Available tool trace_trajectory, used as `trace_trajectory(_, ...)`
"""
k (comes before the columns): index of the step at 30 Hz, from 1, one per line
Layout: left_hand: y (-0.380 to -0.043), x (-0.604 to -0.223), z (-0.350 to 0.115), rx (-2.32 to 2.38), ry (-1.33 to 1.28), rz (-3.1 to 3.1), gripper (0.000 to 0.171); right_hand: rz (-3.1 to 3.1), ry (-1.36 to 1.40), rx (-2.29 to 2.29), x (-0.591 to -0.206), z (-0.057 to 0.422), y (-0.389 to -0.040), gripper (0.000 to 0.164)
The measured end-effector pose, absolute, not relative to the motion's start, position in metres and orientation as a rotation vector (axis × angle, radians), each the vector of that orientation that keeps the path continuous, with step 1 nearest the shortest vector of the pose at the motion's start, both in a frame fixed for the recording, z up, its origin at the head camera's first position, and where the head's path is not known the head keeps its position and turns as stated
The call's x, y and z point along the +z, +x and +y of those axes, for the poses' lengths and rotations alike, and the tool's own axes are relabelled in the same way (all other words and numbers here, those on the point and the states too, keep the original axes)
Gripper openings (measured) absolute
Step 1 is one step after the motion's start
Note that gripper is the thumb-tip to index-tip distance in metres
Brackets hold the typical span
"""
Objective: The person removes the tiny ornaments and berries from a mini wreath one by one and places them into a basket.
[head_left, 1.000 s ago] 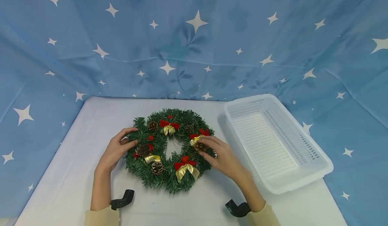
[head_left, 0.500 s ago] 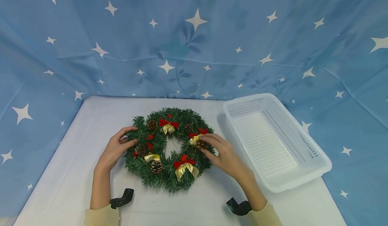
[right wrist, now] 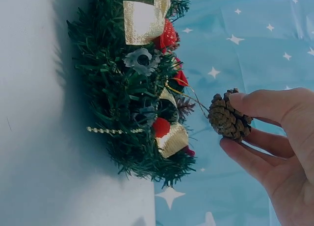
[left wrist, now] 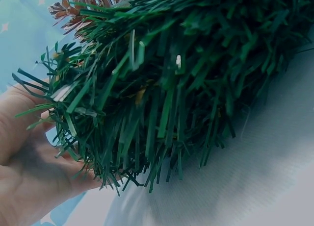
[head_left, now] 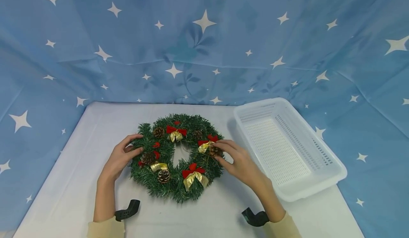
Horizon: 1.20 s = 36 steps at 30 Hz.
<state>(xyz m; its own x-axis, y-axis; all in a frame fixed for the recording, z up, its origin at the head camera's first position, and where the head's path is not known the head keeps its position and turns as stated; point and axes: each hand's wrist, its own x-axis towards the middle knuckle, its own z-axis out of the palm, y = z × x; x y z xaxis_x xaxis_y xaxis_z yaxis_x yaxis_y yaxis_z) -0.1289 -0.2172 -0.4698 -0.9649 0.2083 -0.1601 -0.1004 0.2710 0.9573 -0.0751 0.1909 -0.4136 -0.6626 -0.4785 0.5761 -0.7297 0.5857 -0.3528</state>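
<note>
A green Christmas wreath [head_left: 145,183] lies on the white table, decorated with red-and-gold bows [head_left: 195,176] and several pine cones. My left hand [head_left: 119,160] holds its left edge, the thumb and fingers curled about the branches; some fingertips are hidden in the tinsel [left wrist: 162,108]. At the wreath's right side, my right hand [head_left: 239,161] pinches a brown pine cone [right wrist: 228,118] between thumb and fingers. The right wrist view shows this cone raised off the greenery, with a thin gold string [right wrist: 194,96] running from it back to the wreath.
A white perforated plastic basket [head_left: 314,191] stands to the right, close to the right forearm. Black camera mounts [head_left: 128,210] sit on both wrists. A blue curtain [head_left: 204,53] with white stars surrounds the table's back and sides.
The right hand has drawn the pine cone slightly to the right, away from the gold bow. The left hand stays at the wreath's left edge. The head view has shifted a little.
</note>
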Motion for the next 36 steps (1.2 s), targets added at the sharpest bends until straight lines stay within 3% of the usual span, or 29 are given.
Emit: trace_trajectory(36, -0.128, -0.47, -0.217, 1.758, 0.095, 2.281, 0.062, -2.445, 0.89, 0.698, -0.371, 0.226, -0.078, 0.046)
